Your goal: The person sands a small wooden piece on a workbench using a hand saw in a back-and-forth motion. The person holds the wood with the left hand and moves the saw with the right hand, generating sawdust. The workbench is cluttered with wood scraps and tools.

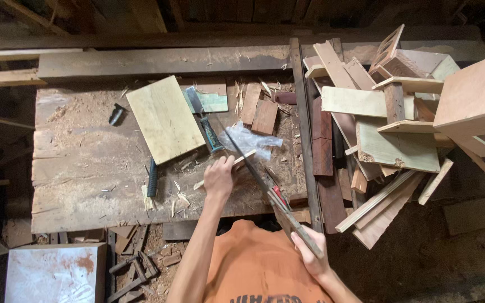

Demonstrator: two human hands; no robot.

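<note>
My left hand point(219, 176) is closed on a thin wooden stick point(245, 157) and presses it down on the worn wooden bench point(85, 168). My right hand point(309, 248) grips the near end of a long narrow saw-like tool point(259, 179). The tool runs diagonally up and left across the stick, and its tip lies by a crumpled clear plastic bag point(254, 140). Something small and red point(279, 197) shows beside the blade, near the bench's front edge.
A pale green board point(165, 119), a green-handled hatchet point(211, 134), a dark-handled chisel point(152, 178) and small offcuts point(265, 116) lie on the bench among shavings. A heap of planks and scrap wood point(391, 140) rises to the right. A white panel point(57, 272) lies at lower left.
</note>
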